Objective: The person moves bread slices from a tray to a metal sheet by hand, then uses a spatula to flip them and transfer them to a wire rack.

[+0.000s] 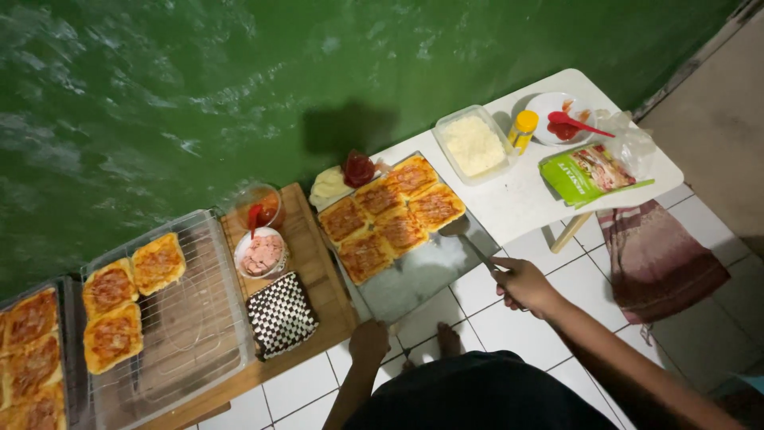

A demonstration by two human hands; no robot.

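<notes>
Your right hand has its grip clamped on the handle of a metal spatula, whose blade lies on the baking tray just beside the nearest of the topped bread squares. Your left hand rests at the tray's near edge; you cannot tell from here whether its fingers are apart or closed on the rim.

The squares sit in a tight cluster on the far half of the tray, the near half bare. Judge them soft and easily torn, with a wet topping that could slide; they will want lifting from underneath, the blade pushed fully under the base rather than pinched from the sides. The spatula itself looks thin, stiff and light, best held well back on its handle as you have it.

Left of the tray, on the wooden board, a small bowl holds pink chopped meat, and a clear cup behind it holds red sauce with a red spoon. Further left, a wire rack carries three more squares. Right of the tray, on the white tabletop, a clear tub is filled with white grated cheese, and a white plate carries a smear of sauce.
</notes>
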